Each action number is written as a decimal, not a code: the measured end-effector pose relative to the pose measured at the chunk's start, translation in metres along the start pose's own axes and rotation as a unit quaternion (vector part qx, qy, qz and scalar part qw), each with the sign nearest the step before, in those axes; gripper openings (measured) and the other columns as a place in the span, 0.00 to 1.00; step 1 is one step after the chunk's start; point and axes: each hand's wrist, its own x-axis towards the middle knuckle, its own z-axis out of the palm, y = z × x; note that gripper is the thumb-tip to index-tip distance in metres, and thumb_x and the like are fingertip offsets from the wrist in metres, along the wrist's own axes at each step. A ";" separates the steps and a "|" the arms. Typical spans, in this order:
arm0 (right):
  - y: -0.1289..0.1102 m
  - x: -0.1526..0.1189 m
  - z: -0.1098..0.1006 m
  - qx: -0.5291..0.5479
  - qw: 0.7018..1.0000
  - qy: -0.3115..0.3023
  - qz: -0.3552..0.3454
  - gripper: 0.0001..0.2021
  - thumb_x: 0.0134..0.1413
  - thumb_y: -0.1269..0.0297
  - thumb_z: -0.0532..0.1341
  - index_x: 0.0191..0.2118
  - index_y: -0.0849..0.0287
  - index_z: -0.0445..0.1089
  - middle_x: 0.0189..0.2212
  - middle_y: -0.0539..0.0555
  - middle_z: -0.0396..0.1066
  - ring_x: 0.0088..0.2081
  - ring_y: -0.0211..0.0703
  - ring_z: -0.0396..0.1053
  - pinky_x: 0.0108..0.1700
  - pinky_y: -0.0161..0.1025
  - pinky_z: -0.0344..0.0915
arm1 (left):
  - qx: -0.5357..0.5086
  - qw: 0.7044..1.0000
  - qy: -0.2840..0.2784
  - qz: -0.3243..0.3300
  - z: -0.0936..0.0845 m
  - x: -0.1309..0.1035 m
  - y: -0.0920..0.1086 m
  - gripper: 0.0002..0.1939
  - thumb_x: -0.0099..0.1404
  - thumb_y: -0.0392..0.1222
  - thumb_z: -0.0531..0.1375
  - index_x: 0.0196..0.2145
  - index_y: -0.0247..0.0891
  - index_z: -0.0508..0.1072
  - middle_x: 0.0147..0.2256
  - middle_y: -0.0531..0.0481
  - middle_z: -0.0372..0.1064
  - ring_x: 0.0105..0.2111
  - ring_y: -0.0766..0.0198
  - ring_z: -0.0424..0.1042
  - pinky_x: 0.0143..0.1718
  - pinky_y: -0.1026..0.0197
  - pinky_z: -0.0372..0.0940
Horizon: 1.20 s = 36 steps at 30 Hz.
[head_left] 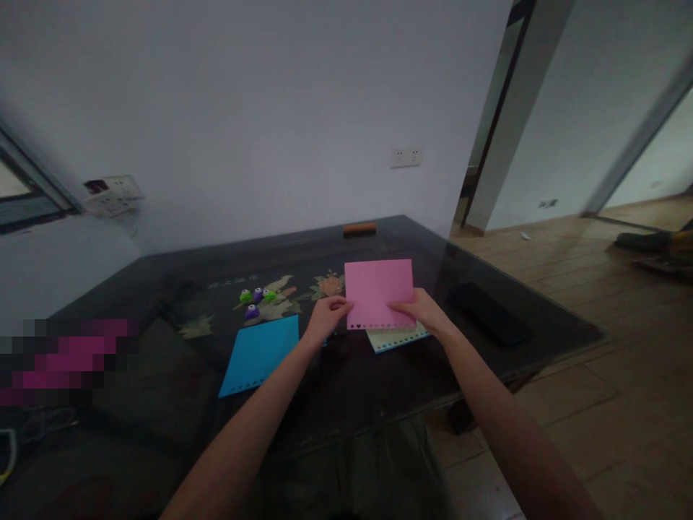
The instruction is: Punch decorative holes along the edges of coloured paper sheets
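A pink sheet of paper (379,289) with a row of punched holes along its lower edge is held up above the dark table. My left hand (329,315) pinches its left edge near the bottom. On the other side, my right hand (421,310) grips the lower right part, thumb lying on the front. Partly hidden beneath the pink sheet, pale yellowish sheets (398,339) with punched holes lie on the table. A blue sheet (265,352), also with holes along its near edge, rests to the left, partly behind my left forearm.
Several small green and purple toy-like balls with eyes (252,312) sit behind the blue sheet. A brown roll-shaped object (359,230) lies near the wall. A long black object (487,314) is on the right side of the glossy table (346,390).
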 end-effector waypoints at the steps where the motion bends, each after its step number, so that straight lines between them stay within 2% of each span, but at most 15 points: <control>1: -0.001 -0.001 0.001 -0.004 1.000 -0.011 0.006 0.22 0.33 0.60 0.69 0.38 0.65 0.73 0.37 0.59 0.74 0.34 0.47 0.71 0.39 0.44 0.67 | 0.016 1.000 0.006 -0.003 -0.002 -0.004 0.001 0.13 0.51 0.47 0.62 0.27 0.33 0.72 0.24 0.50 0.70 0.23 0.67 0.67 0.24 0.67 0.60; 4: -0.002 0.000 0.002 0.011 1.000 -0.009 0.014 0.20 0.35 0.57 0.68 0.36 0.64 0.73 0.34 0.59 0.74 0.32 0.45 0.71 0.36 0.43 0.67 | 0.044 0.999 0.022 -0.014 -0.008 -0.013 0.005 0.13 0.52 0.48 0.60 0.27 0.34 0.71 0.21 0.52 0.69 0.18 0.69 0.63 0.17 0.69 0.53; 6: -0.001 0.002 0.000 0.041 0.999 0.026 0.000 0.18 0.35 0.57 0.67 0.34 0.62 0.73 0.32 0.57 0.74 0.31 0.43 0.71 0.36 0.41 0.67 | 0.055 0.998 0.036 -0.009 -0.012 -0.016 0.007 0.13 0.52 0.48 0.60 0.27 0.34 0.71 0.22 0.52 0.68 0.18 0.69 0.63 0.15 0.69 0.51; 11: 0.006 0.009 -0.007 0.086 0.989 0.116 -0.027 0.17 0.31 0.58 0.69 0.32 0.60 0.71 0.28 0.53 0.74 0.28 0.39 0.70 0.35 0.39 0.66 | 0.049 0.997 0.045 0.038 -0.009 -0.021 0.009 0.10 0.52 0.45 0.61 0.26 0.34 0.71 0.25 0.49 0.71 0.26 0.65 0.69 0.24 0.67 0.61; 16: 0.005 0.009 -0.009 0.089 0.986 0.138 -0.035 0.18 0.29 0.58 0.69 0.31 0.60 0.71 0.28 0.52 0.74 0.28 0.39 0.70 0.33 0.37 0.65 | 0.048 0.997 0.013 0.067 -0.002 -0.025 0.011 0.12 0.55 0.47 0.59 0.29 0.34 0.72 0.29 0.48 0.72 0.30 0.62 0.71 0.31 0.63 0.64; 21: 0.002 0.008 -0.015 0.084 0.986 0.145 -0.004 0.19 0.27 0.59 0.70 0.31 0.60 0.71 0.27 0.52 0.74 0.26 0.39 0.69 0.31 0.36 0.64 | 0.089 0.991 0.002 0.103 0.000 -0.029 0.011 0.16 0.62 0.49 0.51 0.26 0.35 0.70 0.25 0.50 0.70 0.27 0.64 0.70 0.30 0.64 0.63; 25: 0.005 0.008 -0.027 0.063 0.987 0.147 0.016 0.20 0.26 0.59 0.70 0.31 0.62 0.71 0.27 0.53 0.73 0.26 0.39 0.69 0.30 0.37 0.63 | 0.167 0.976 0.053 0.126 -0.001 -0.031 0.011 0.16 0.64 0.49 0.48 0.27 0.36 0.68 0.23 0.52 0.66 0.25 0.66 0.66 0.29 0.65 0.61; 28: 0.007 0.008 -0.039 0.042 0.988 0.143 0.037 0.19 0.26 0.61 0.70 0.31 0.63 0.72 0.26 0.53 0.73 0.25 0.39 0.68 0.30 0.38 0.63 | 0.225 0.955 0.094 0.169 0.001 -0.033 0.012 0.10 0.63 0.43 0.50 0.33 0.37 0.68 0.29 0.50 0.67 0.30 0.65 0.66 0.32 0.64 0.61; 30: 0.009 0.007 -0.047 0.014 0.987 0.153 0.053 0.17 0.27 0.63 0.69 0.30 0.63 0.72 0.25 0.53 0.73 0.24 0.38 0.67 0.29 0.37 0.63 | 0.265 0.940 0.081 0.197 0.005 -0.036 0.012 0.08 0.63 0.38 0.50 0.37 0.37 0.68 0.35 0.48 0.67 0.35 0.64 0.66 0.38 0.63 0.62; 32: 0.011 0.006 -0.052 -0.022 0.985 0.160 0.068 0.16 0.28 0.64 0.69 0.30 0.63 0.72 0.24 0.52 0.73 0.22 0.37 0.65 0.27 0.36 0.61 | 0.306 0.927 0.044 0.214 0.010 -0.039 0.010 0.09 0.62 0.35 0.51 0.38 0.38 0.68 0.39 0.48 0.65 0.40 0.63 0.66 0.43 0.61 0.62; 36: 0.015 0.005 -0.054 -0.086 0.980 0.153 0.099 0.14 0.29 0.66 0.67 0.30 0.64 0.73 0.20 0.50 0.71 0.20 0.35 0.63 0.23 0.33 0.57 | 0.349 0.910 -0.013 0.224 0.021 -0.046 0.005 0.12 0.61 0.33 0.51 0.41 0.39 0.68 0.43 0.46 0.64 0.45 0.61 0.64 0.49 0.59 0.60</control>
